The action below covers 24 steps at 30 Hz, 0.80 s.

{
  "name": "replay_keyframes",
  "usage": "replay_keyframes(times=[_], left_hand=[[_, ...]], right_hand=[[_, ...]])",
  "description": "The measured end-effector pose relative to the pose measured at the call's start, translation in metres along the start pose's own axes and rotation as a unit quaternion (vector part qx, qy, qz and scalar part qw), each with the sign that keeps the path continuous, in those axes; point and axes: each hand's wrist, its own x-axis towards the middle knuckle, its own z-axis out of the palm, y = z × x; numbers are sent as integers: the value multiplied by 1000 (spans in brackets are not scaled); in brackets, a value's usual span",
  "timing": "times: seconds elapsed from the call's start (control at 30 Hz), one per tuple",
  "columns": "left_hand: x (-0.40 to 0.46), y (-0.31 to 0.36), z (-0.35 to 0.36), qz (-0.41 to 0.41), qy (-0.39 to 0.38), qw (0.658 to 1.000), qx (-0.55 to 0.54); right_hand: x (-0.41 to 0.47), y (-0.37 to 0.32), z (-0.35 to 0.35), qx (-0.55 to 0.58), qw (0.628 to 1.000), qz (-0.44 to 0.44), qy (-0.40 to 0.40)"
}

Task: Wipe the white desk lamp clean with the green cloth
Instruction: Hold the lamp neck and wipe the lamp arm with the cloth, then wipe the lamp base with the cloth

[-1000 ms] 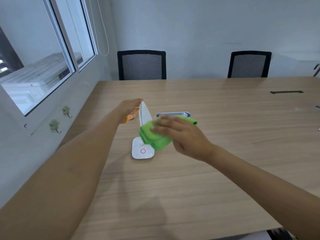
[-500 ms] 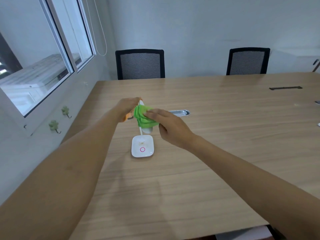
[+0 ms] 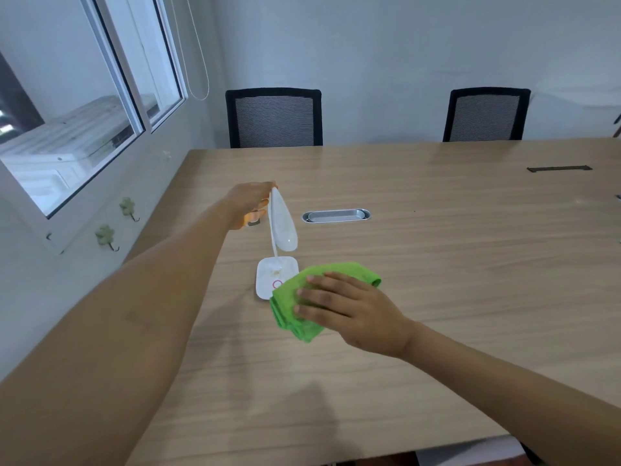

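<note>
Left hand [image 3: 250,200] grips the white desk lamp [image 3: 283,227] up top; right hand [image 3: 353,311] presses green cloth [image 3: 289,309] on its base.

An office meeting room: a long wooden surface [image 3: 437,264] with a cable port [image 3: 336,215], two mesh chairs [image 3: 274,117] at the far side.

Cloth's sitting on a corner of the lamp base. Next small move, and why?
Probably slide the right hand and green cloth up and left across the lamp base. The cloth covers only its near right corner, a brownish smudge shows uncovered further in, and the left hand grips the lamp head, steadying it.
</note>
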Motion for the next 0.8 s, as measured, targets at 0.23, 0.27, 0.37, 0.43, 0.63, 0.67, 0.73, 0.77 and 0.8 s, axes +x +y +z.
replay_keyframes(times=[0.23, 0.27, 0.37, 0.43, 0.63, 0.67, 0.73, 0.77, 0.8], left_hand=[[-7, -47, -19, 49, 46, 981, 181], [-10, -64, -26, 69, 51, 961, 264], [-18, -126, -48, 56, 50, 906, 416], [-22, -169, -61, -6, 36, 877, 479], [-49, -251, -79, -39, 48, 816, 575], [-51, -258, -80, -41, 46, 815, 576], [-55, -268, -82, -42, 44, 807, 588], [-56, -272, -82, -40, 47, 804, 592], [-56, -275, -82, -36, 54, 805, 590]], right_hand=[[-8, 20, 61, 18, 983, 115, -141], [-7, 22, 69, 26, 978, 133, -156], [3, 27, 93, 47, 964, 193, -179], [12, 29, 109, 58, 955, 225, -183], [55, 34, 144, 50, 947, 241, -208], [62, 36, 149, 49, 947, 238, -212], [71, 35, 155, 59, 941, 241, -229], [73, 35, 159, 72, 937, 249, -234], [74, 36, 165, 81, 935, 253, -234]])
